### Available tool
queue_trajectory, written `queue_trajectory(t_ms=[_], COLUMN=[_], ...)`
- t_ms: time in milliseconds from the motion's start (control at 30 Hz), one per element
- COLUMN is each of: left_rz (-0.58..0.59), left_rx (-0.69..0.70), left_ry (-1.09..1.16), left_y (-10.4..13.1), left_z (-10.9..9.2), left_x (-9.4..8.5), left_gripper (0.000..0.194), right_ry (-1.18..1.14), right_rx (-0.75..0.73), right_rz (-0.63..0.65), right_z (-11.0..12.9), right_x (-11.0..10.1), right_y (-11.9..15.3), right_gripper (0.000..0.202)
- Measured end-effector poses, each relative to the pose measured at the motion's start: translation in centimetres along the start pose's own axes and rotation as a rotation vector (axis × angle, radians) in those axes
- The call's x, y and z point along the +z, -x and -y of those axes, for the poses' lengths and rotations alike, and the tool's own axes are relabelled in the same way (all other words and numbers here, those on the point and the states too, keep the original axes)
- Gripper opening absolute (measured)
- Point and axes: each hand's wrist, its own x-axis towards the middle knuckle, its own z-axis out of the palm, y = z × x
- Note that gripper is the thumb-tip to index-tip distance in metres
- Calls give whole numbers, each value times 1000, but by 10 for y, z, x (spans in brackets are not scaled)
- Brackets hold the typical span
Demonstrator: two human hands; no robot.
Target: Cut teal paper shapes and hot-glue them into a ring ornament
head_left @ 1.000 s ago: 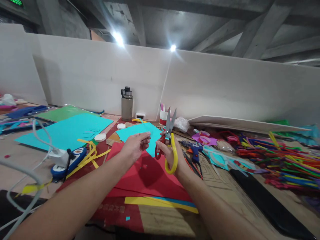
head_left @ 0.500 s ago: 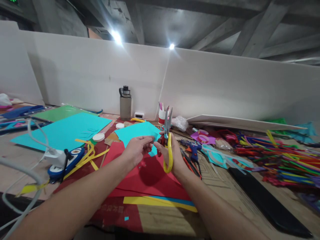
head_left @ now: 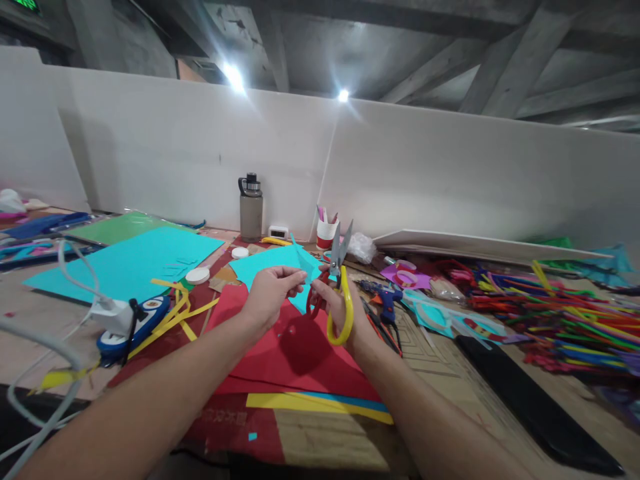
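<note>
My left hand (head_left: 273,293) is closed in a pinch on a thin turquoise paper piece (head_left: 301,259), which stands up from the fingertips. In my right hand (head_left: 345,310) are scissors (head_left: 336,265) with one red and one yellow handle loop. Their blades point upward, slightly apart, just right of the paper piece. Behind the hands lies a turquoise sheet (head_left: 257,262). Red sheets (head_left: 300,363) spread out beneath both hands, with tiny light scraps on them.
A bottle (head_left: 251,217) and a pen cup (head_left: 327,233) stand at the back. Yellow strips (head_left: 173,317) and a power strip (head_left: 133,330) lie left. To the right are a blue glue gun (head_left: 389,300), a black phone-like slab (head_left: 530,400) and colourful pipe cleaners (head_left: 560,313).
The paper piece now stands upright from my left fingertips. My hands have moved slightly apart, and the scissors have tilted a little to the right.
</note>
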Motion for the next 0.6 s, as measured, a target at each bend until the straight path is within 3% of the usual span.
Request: queue_trajectory(t_ms=[167,600], left_rz=[13,69], left_rx=[-57,-157], left_ry=[31,112], left_y=[2,4], left_z=[2,-5], left_x=[2,4], left_gripper=[23,20], right_ry=[-96,-109], right_rx=[85,99], right_rz=[22,15], right_z=[2,1], right_x=[0,-1], right_y=[1,1], right_gripper=[39,41])
